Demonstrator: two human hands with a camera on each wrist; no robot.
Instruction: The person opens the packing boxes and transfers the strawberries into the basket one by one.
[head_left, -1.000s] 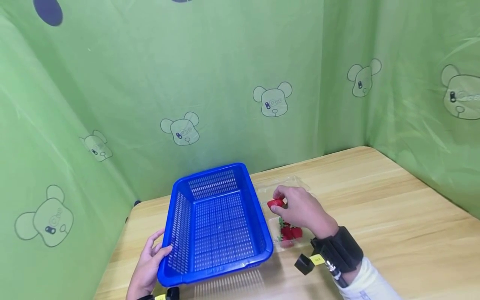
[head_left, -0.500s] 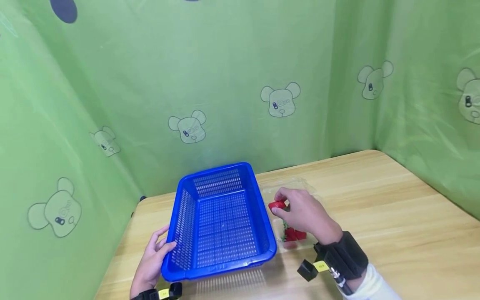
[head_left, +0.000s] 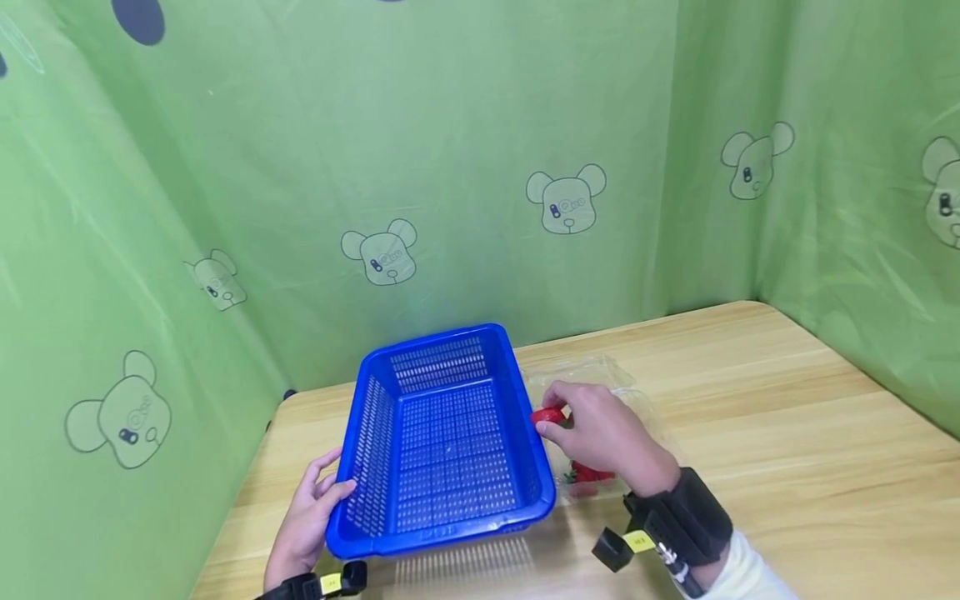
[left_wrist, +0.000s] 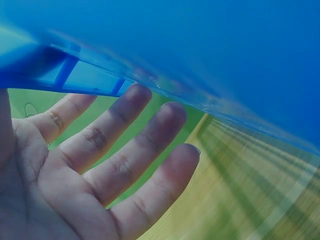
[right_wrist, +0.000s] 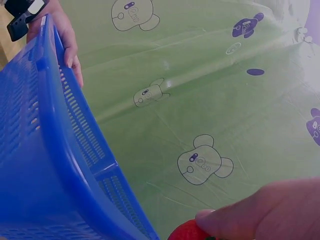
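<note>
A blue plastic basket [head_left: 453,454] with slotted walls is held tilted above the table, nothing lying in it. My left hand [head_left: 307,517] grips its left side, thumb over the rim. In the left wrist view the fingers [left_wrist: 165,125] stretch under the basket. To the right, my right hand [head_left: 607,433] pinches a red strawberry [head_left: 547,415] beside the basket's right rim. The right wrist view catches only part of this strawberry [right_wrist: 187,231] by the thumb. Below the right hand, more strawberries [head_left: 588,473] sit in a clear plastic box [head_left: 581,492], partly hidden by the hand.
The clear lid or film [head_left: 585,368] of the box lies behind the right hand. A wood-grain table [head_left: 787,417] extends to the right. Green printed curtains [head_left: 465,150] enclose the table at the back and sides.
The right hand has brought the strawberry slightly left, closer to the basket's rim. The head view has shifted a little. The left hand keeps its hold on the basket.
</note>
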